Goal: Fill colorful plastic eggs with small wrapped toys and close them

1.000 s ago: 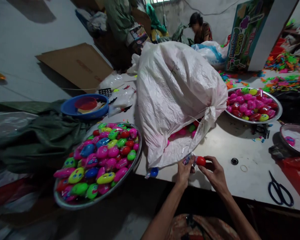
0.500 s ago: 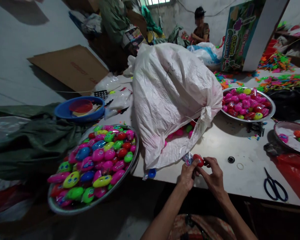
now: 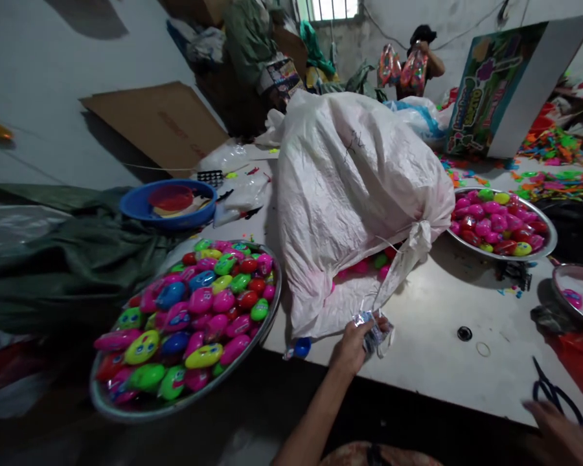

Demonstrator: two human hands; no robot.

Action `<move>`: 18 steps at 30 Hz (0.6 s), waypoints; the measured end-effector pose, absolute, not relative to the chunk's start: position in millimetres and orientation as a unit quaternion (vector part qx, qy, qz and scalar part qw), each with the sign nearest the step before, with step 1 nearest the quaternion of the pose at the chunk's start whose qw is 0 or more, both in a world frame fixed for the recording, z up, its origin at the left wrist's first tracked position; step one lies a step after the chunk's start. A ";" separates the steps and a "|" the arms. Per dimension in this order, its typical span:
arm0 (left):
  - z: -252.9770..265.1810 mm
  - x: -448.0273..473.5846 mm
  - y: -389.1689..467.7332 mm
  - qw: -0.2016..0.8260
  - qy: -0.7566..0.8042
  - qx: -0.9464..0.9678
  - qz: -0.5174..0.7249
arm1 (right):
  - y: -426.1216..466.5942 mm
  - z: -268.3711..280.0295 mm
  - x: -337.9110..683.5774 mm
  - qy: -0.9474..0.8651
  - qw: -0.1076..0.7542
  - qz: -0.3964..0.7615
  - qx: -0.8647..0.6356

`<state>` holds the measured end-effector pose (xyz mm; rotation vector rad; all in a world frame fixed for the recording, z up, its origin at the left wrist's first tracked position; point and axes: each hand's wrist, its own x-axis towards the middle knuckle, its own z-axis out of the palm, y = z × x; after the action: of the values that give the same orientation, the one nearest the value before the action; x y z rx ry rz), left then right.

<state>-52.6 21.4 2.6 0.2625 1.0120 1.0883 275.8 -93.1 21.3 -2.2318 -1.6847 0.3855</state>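
Observation:
My left hand (image 3: 350, 349) is closed around some small shiny printed packets (image 3: 375, 330) at the table's front edge, just before the mouth of the big white sack (image 3: 354, 188). My right hand (image 3: 563, 430), smeared by motion at the lower right, is by the dark-handled scissors (image 3: 554, 391); whether its fingers touch them I cannot tell. Inside the sack's mouth, pink and green plastic eggs (image 3: 362, 266) show. To the left stands a metal basin (image 3: 278, 285) heaped with bright wrapped plastic eggs (image 3: 199, 323), some with printed faces.
A black ring (image 3: 464, 333) and a rubber band (image 3: 482, 349) lie on the white table (image 3: 427, 362). Another metal bowl (image 3: 548, 249) of eggs stands right of the sack. Behind are a blue basin (image 3: 165, 217) and a printed box (image 3: 495, 90). A person (image 3: 422, 55) stands far back with filled bags.
My right hand has left the red egg and moved right toward the scissors. The red egg no longer shows. The person behind has raised filled bags. The view has shifted.

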 end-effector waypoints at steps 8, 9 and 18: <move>1.5 -75.1 27.9 0.576 0.591 0.204 0.527 | 143.4 34.1 65.7 -0.813 0.192 0.127 -0.535; 1.9 -77.5 27.3 0.563 0.597 0.205 0.534 | 156.3 28.5 53.6 -0.819 0.186 0.132 -0.526; 4.2 -86.4 24.3 0.607 0.568 0.158 0.533 | 119.2 17.9 87.2 -0.748 0.262 0.283 -0.540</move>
<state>-86.4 24.3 4.2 0.3658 1.3119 1.2317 87.2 119.2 17.9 -1.4603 -2.0246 0.7648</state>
